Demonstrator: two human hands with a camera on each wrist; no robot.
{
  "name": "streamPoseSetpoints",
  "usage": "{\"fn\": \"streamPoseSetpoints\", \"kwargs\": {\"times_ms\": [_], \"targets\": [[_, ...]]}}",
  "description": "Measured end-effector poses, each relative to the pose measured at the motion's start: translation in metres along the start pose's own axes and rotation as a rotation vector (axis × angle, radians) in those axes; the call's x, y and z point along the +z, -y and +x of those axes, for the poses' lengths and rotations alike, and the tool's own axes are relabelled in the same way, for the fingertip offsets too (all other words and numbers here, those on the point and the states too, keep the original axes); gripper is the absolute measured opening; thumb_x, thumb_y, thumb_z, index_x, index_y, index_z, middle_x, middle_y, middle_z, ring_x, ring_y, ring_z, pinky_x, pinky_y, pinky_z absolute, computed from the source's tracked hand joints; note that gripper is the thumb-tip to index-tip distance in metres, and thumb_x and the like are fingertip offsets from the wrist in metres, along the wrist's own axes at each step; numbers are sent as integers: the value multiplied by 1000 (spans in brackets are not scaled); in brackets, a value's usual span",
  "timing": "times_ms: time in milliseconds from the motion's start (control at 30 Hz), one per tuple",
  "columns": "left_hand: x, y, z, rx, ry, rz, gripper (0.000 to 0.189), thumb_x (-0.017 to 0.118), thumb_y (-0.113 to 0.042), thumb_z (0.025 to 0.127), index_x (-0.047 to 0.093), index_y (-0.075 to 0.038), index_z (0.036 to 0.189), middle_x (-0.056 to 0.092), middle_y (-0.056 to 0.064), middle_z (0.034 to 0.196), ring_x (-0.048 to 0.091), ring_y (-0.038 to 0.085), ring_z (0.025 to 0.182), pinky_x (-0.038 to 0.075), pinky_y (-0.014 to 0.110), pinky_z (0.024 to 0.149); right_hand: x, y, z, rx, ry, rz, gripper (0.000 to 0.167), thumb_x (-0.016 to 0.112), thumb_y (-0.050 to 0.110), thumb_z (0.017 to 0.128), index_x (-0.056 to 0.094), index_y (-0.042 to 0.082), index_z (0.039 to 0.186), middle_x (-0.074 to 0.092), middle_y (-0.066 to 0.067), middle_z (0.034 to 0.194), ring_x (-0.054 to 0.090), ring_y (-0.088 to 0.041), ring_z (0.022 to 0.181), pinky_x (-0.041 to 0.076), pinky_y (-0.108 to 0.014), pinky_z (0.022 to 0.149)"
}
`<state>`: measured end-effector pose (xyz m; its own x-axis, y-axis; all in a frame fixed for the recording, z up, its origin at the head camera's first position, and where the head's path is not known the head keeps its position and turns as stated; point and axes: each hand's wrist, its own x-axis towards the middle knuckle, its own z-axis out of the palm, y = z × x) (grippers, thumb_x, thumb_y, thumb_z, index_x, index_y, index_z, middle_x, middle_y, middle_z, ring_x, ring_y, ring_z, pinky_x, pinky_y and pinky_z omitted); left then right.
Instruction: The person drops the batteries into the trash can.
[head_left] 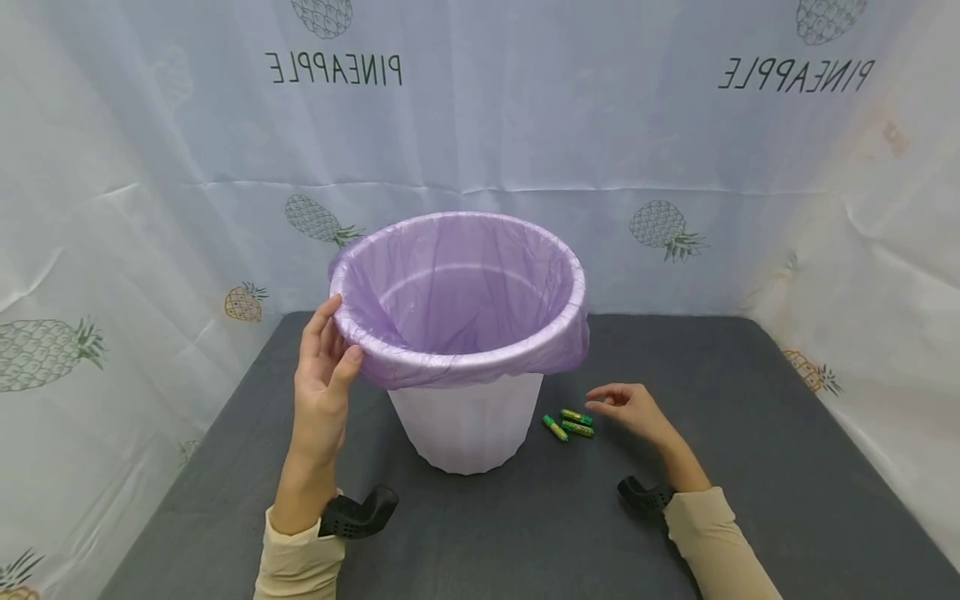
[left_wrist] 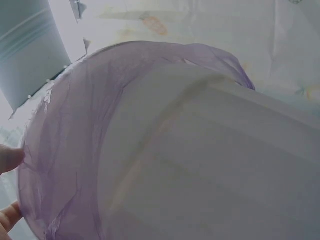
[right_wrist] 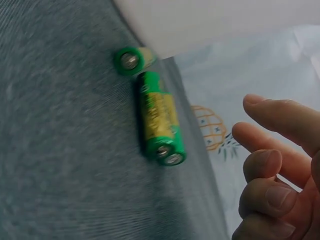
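A white trash can [head_left: 465, 425] lined with a purple plastic bag [head_left: 465, 300] stands upright in the middle of the table. My left hand [head_left: 322, 392] holds the can's left rim, thumb toward the front and fingers farther back. In the left wrist view, its thumb [left_wrist: 10, 159] and a fingertip sit at the bag-covered edge. Three green and yellow batteries [head_left: 577, 429] lie just right of the can's base. Two are side by side; one battery [head_left: 555, 428] lies apart at an angle. Right beside them hovers my right hand [head_left: 626, 408], fingers loosely bent, holding nothing.
A dark grey table [head_left: 480, 542] lies under everything. White curtains [head_left: 465, 125] printed with pineapples hang behind and at both sides. Each wrist carries a black camera mount, the left mount [head_left: 360, 510] being closer to the can.
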<state>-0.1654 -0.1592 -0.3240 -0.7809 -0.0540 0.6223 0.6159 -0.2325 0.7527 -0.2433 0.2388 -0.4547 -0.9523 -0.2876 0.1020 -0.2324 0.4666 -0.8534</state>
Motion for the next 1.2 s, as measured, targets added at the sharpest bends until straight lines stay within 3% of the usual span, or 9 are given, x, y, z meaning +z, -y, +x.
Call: {"fn": "streamPoseSetpoints", "kwargs": {"times_ms": [600, 933, 1200], "targets": [[2, 1, 2, -20, -19, 10, 54, 41, 2, 95, 31, -11, 146, 36, 4, 150, 43, 10, 131, 38, 15, 105, 5, -19, 1, 73, 81, 3, 29, 66, 13, 89, 67, -9, 109, 51, 5, 60, 36, 0, 48, 34, -19, 48], [2, 0, 2, -1, -2, 8, 54, 42, 3, 95, 31, -10, 146, 35, 5, 150, 42, 10, 132, 38, 15, 106, 10, -21, 4, 93, 59, -58, 27, 69, 15, 87, 71, -7, 103, 52, 6, 60, 37, 1, 50, 34, -18, 50], [1, -1, 1, -27, -25, 15, 55, 42, 3, 94, 31, -10, 147, 35, 6, 151, 42, 10, 132, 38, 15, 106, 12, -18, 4, 121, 60, -102, 24, 69, 17, 87, 73, -4, 99, 55, 5, 62, 36, -1, 52, 34, -19, 54]]}}
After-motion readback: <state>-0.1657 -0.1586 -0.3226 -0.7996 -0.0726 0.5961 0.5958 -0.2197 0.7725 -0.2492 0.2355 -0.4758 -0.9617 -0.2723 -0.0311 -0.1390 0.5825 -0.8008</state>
